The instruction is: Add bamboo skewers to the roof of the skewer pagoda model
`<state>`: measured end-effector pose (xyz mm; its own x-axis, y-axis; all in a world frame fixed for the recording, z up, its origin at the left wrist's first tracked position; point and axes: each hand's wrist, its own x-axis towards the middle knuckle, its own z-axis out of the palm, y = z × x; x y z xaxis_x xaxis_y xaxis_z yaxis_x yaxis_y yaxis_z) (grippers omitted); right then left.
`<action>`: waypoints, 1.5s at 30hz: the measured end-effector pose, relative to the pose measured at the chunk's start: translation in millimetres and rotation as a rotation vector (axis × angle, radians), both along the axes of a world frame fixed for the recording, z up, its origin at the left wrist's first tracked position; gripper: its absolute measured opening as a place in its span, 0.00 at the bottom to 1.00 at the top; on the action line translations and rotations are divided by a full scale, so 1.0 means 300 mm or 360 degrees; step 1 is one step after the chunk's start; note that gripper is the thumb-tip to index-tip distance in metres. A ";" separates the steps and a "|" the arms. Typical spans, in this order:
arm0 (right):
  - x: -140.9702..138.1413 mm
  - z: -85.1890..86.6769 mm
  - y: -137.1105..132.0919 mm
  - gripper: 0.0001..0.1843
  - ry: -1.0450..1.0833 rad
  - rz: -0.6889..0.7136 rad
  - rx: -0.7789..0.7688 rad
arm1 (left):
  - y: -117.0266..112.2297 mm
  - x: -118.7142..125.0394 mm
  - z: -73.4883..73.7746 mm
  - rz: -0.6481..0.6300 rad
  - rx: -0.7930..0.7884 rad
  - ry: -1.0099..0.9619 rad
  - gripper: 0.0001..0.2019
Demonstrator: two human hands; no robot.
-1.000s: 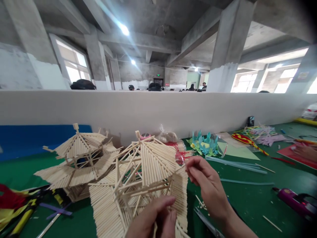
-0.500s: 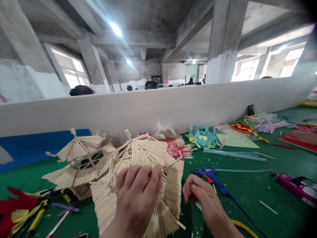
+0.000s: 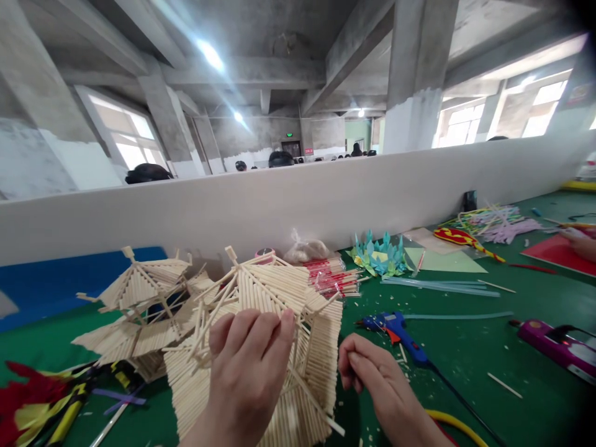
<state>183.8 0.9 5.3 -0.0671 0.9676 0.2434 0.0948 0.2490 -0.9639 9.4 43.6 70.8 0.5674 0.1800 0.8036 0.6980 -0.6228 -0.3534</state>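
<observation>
A pagoda-shaped model of thin wooden sticks [image 3: 274, 298] stands in front of me on the green table [image 3: 465, 360]. My left hand [image 3: 246, 366] lies over its near roof, fingers curled round the sticks. Just right of the model, my right hand [image 3: 372, 379] is pinched closed close to the roof's lower edge; what it holds is too small to make out. A second stick pagoda [image 3: 139, 298] stands to the left, behind.
A blue glue gun [image 3: 395, 329] with a yellow cable lies right of my hands; a purple one [image 3: 554, 341] lies further right. Red-tipped sticks [image 3: 330, 276], a teal paper flower [image 3: 379, 257], clear glue rods, coloured paper, pliers at left, and a white partition wall behind. Another person's hand at far right.
My left hand rose from under the model onto its roof. My right hand dropped from the roof's right tip down to the table. The view tilted, revealing the blue glue gun.
</observation>
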 end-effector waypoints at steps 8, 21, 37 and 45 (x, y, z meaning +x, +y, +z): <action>-0.004 0.007 -0.015 0.15 -0.0010 -0.0042 -0.0087 | 0.001 -0.015 -0.014 0.0005 -0.0033 -0.0022 0.08; -0.025 -0.038 -0.042 0.19 0.0143 -0.0160 -0.0079 | -0.016 -0.049 -0.006 -0.0016 -0.0147 -0.0094 0.08; -0.057 0.018 -0.012 0.20 0.0134 -0.0080 -0.0119 | 0.009 -0.050 -0.030 -0.0088 -0.0243 -0.0008 0.09; -0.054 -0.007 -0.003 0.23 0.0173 -0.0072 -0.0246 | 0.009 -0.055 -0.028 -0.0102 -0.0272 0.0000 0.10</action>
